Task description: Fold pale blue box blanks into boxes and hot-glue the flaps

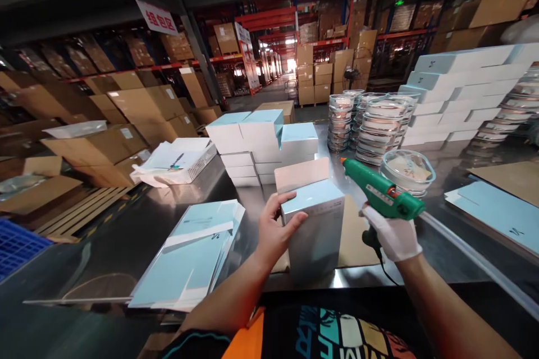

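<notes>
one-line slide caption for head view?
Left hand steadies a pale blue box; gloved right hand holds a green glue gun.

Flat sheets (189, 258) lie left of the upright box (315, 230), lidded bowls (374, 123) behind.
</notes>
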The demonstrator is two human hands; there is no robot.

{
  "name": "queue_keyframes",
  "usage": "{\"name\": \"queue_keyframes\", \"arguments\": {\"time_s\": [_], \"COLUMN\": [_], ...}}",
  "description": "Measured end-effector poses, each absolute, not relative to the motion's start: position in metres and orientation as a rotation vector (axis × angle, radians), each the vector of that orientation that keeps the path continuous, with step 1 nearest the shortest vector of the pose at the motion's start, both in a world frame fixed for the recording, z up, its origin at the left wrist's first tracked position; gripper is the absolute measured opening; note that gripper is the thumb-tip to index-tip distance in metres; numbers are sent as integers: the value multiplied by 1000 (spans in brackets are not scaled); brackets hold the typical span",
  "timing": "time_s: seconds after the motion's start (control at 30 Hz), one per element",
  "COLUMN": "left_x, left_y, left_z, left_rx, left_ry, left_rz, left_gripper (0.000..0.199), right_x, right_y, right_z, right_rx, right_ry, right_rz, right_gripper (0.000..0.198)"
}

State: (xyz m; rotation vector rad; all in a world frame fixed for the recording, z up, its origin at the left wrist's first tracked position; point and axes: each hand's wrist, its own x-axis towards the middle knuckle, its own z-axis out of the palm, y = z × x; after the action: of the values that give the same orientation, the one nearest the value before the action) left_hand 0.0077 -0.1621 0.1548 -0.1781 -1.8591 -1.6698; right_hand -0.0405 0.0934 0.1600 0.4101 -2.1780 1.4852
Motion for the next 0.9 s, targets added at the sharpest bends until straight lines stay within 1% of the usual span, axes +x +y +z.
{"name": "queue_keyframes", "arguments": {"time_s": [0.1,0.13,0.17,0.23,0.37,0.4,0.43,0.53,0.57,0.67,0.73,0.77,0.8,0.83,0.87,0.9], "left_x": [8,7,7,5,1,-1,-2,-5,-6,-10,-12,-13,-14,-15,-16,-16], "left_y": [-167,-169,-170,-173,-174,-173,-171,-163,-161,-156,-156,-157,-159,-162,-167,-173], "left_z": [157,158,159,160,162,162,162,159,157,147,139,135,133,131,131,132], "left_rx": [-139,-133,-131,-138,-183,-211,-250,-428,-495,-633,-652,-664,-679,-710,-755,-807], "left_ry": [-1859,-1854,-1846,-1827,-1845,-1862,-1877,-1904,-1904,-1853,-1726,-1653,-1601,-1585,-1606,-1652], "left_rz": [-1756,-1776,-1794,-1830,-1843,-1834,-1821,-1777,-1755,-1656,-1646,-1663,-1677,-1670,-1630,-1560], "left_gripper": [52,53,53,53,56,56,55,51,49,42,40,46,52,54,51,43], "right_x": [-54,-57,-61,-66,-67,-65,-63,-56,-55,-52,-49,-47,-45,-43,-40,-38], "right_y": [101,104,107,115,126,124,119,94,86,76,81,85,90,93,95,96], "right_z": [136,127,118,103,97,102,110,138,147,161,159,156,153,150,148,147], "right_rx": [48,-118,-268,-437,-472,-397,-258,353,512,763,893,964,1038,1110,1186,1256], "right_ry": [-2240,-2297,-2370,-2517,-2532,-2493,-2424,-2159,-2110,-2164,-2205,-2206,-2193,-2159,-2106,-2035], "right_rz": [2085,2244,2317,2208,1906,1879,1891,2023,2046,2055,1983,1917,1829,1732,1636,1547], "right_gripper": [35,39,43,46,32,30,34,62,69,78,87,87,79,65,48,34]}}
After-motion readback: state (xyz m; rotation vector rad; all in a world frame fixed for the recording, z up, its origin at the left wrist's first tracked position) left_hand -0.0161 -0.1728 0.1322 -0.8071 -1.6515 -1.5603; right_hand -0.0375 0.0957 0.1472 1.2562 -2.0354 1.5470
